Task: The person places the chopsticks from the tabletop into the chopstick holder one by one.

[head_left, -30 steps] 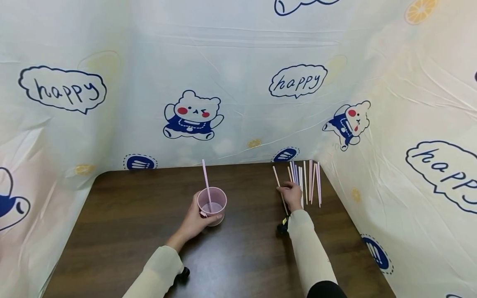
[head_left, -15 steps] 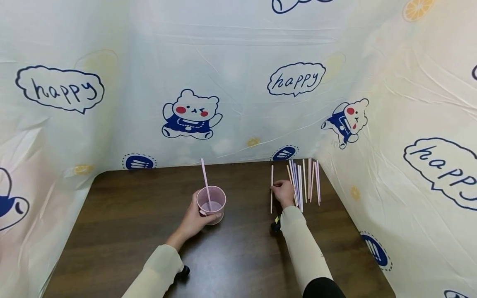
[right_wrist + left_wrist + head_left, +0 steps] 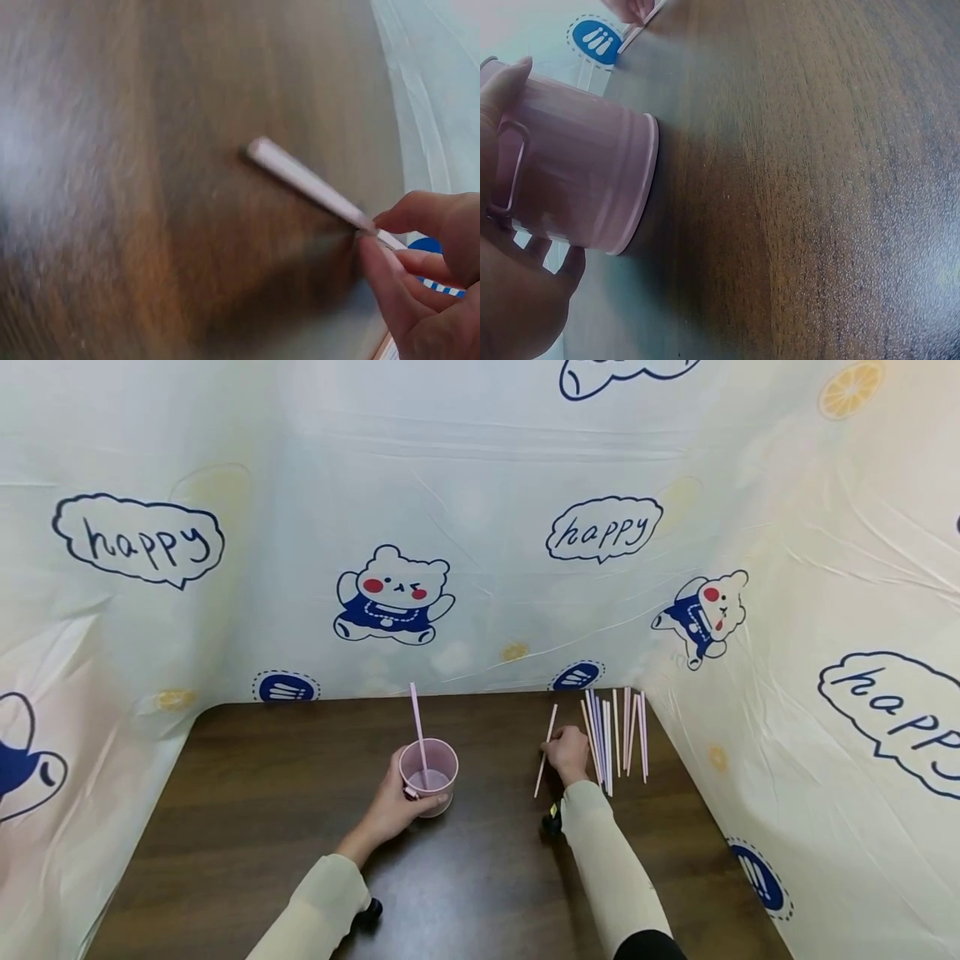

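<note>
My left hand (image 3: 395,797) grips a pink cup (image 3: 442,758) round its side, thumb toward the front. In the left wrist view the cup (image 3: 585,165) shows a handle (image 3: 517,169) close to the palm. One pink-purple straw (image 3: 417,718) leans upright inside it. To the right, my right hand (image 3: 567,753) pinches a pale pink straw (image 3: 540,775) near its middle between thumb and fingers. In the right wrist view this straw (image 3: 307,184) slants low over the wood, one end toward the camera.
Several straws (image 3: 606,735) in white, purple, pink and cream lie side by side at the back right of the brown table (image 3: 480,877), just right of my right hand. A printed cloth (image 3: 487,527) hangs behind the table and along both sides.
My right hand has drawn the pale pink straw leftward, away from the other straws, and turned it so its near end points left. My left hand and the cup stay in place.
</note>
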{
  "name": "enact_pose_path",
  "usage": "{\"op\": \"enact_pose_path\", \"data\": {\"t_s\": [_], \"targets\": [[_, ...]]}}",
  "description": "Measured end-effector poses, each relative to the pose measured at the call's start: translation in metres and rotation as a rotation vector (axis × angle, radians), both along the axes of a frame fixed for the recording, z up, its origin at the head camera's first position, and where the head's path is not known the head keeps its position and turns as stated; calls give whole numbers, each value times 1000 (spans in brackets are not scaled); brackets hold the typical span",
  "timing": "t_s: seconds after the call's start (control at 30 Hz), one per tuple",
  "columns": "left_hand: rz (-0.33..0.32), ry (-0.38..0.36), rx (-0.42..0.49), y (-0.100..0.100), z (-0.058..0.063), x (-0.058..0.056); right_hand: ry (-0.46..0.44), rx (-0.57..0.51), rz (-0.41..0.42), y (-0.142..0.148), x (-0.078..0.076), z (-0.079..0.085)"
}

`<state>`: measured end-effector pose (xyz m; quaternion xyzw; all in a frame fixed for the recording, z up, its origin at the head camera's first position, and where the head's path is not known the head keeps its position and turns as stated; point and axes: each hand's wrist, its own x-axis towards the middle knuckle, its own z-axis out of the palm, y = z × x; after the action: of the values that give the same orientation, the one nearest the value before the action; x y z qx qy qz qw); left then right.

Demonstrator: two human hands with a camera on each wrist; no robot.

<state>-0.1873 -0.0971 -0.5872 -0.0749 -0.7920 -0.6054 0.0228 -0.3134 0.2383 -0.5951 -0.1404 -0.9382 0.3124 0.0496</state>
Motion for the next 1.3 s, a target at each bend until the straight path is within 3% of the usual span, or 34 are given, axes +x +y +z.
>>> {"op": "enact_pose_path", "data": {"t_s": [0.33,0.4,0.63,0.93,1.17,1.23,1.3], "targets": [[-14,13,6,-2,-4,-1,-63,-72,28,-9,7,9],[-13,8,15,-3,-4,-1,-72,-148,33,-10,8,9],[-12,8,17,-2,-5,1,-94,-579,-3,-17,14,12],[-12,19,23,-2,-2,-1,-11,-831,78,-35,6,49],[-9,28,47,-1,-3,-1,79,-917,167,-55,7,83],[-7,30,50,0,1,1,109,-928,190,-61,8,90],[-10,28,46,1,13,5,140,-944,212,-67,9,97]]}}
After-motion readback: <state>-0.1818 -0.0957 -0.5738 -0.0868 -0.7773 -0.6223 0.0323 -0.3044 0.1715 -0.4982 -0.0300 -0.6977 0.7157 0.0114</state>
